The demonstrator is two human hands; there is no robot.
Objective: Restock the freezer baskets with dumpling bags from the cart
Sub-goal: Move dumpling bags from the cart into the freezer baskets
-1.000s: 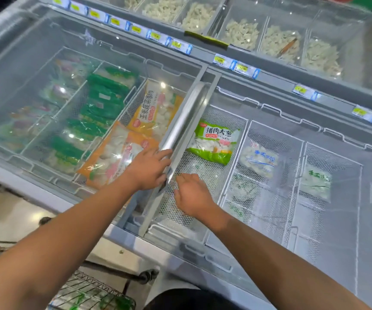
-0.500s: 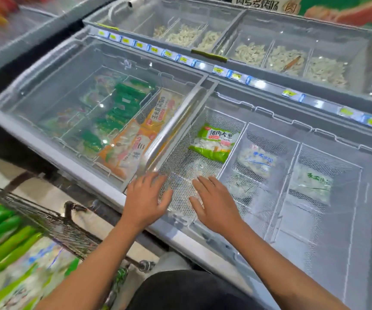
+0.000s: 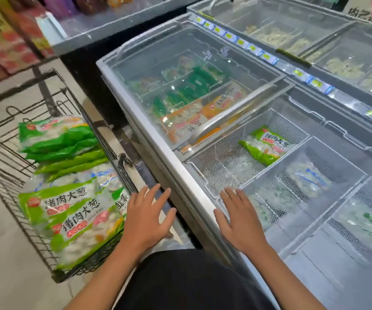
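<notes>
Down in the wire cart (image 3: 46, 198) at the left, the green dumpling bags (image 3: 68, 215) lie stacked, some flat in front and more piled behind them. One green bag (image 3: 264, 145) of the same print lies alone in the nearest open mesh basket (image 3: 223, 166) of the freezer (image 3: 180, 166); the next basket (image 3: 328, 166) to the right holds paler bags, blurred behind the mesh. Between cart and freezer the left hand (image 3: 148, 220) hovers with fingers spread and straight, grasping nothing, just beside the cart's edge. Over the freezer's front rim the right hand (image 3: 240, 220) is likewise spread flat and empty, perhaps touching the rim. Further back, the sliding glass lid (image 3: 194, 70) covers green and orange packs.
</notes>
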